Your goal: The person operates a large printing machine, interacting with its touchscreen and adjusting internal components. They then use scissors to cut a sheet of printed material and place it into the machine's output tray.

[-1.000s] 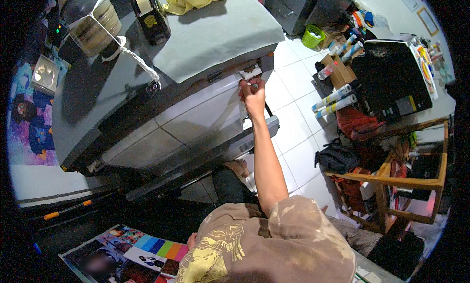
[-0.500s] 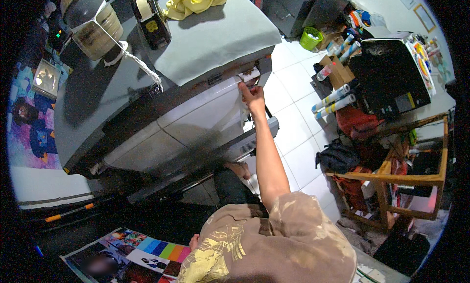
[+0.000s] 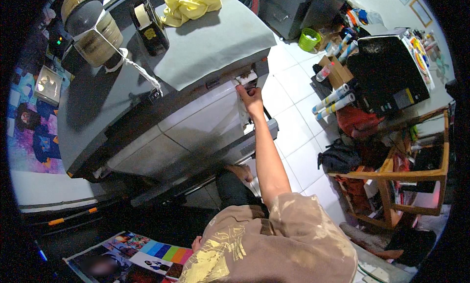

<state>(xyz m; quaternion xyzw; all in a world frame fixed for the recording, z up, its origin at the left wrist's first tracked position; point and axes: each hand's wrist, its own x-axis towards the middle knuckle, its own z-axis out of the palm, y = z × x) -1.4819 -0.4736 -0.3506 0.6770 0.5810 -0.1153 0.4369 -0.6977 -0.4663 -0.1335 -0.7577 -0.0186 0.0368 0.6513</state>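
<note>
My right hand [image 3: 251, 97] reaches to the right end of a large grey printer [image 3: 98, 121], fingers curled at the edge of its long clear cover [image 3: 186, 114], just below a small white part [image 3: 246, 79]; what they grip is too small to make out. My left hand [image 3: 197, 243] barely shows beside my brown shirt, its grip hidden. On the printer lie a pale grey sheet [image 3: 215, 48], a yellow cloth [image 3: 191, 6] and a black tape dispenser [image 3: 151, 31], beside a wrapped cylinder with white cord [image 3: 95, 43].
Right, on the tiled floor [image 3: 291, 131], are a green bin [image 3: 309, 39], paper rolls [image 3: 333, 99], a cardboard box [image 3: 338, 77], a large black machine [image 3: 387, 75], a backpack [image 3: 338, 155] and a wooden shelf [image 3: 391, 175]. Colourful prints [image 3: 166, 253] lie at lower left.
My right hand stays at the printer's end, its fingers shifting slightly, thumb now on the cover's edge just below the white part. The whole view has shifted slightly.
</note>
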